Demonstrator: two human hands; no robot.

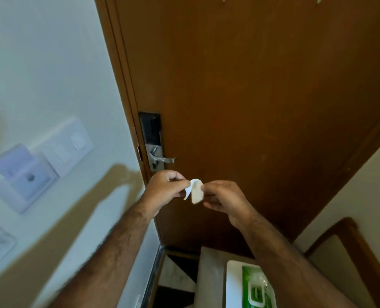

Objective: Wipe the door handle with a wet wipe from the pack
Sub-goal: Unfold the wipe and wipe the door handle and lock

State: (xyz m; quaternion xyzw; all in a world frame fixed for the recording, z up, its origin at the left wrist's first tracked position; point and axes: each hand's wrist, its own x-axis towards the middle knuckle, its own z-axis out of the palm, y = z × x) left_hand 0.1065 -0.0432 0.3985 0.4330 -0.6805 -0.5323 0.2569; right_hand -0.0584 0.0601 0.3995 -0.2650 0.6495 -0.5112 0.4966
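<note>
**Wipe in both hands; handle lies just above, at 11 o'clock**

Left hand (164, 190): fingers curled, thumb and forefinger pinched on the left edge of a small folded white wet wipe (194, 191). Right hand (223, 200): likewise closed in a pinch on the wipe's right edge. The wipe hangs between the two hands, partly folded over on itself, one flap drooping toward 6 o'clock. It appears not yet opened out.

Outward from the hands: the silver metal lever door handle (164, 159) sits near, at about 11 o'clock from the wipe and at 12 o'clock from the left hand. Its long axis runs level, from the pivot on the steel lock plate (155, 152) out toward 3 o'clock, the free tip pointing right. No contact between wipe and handle.

Judgement: the left hand is the nearer, almost directly below the lever. A short upward reach would suffice, with the wipe then drawn along the lever's length.

The green-and-white wet wipe pack (254, 287) lies well below, at 5 o'clock, on a white tray (231, 283).
</note>
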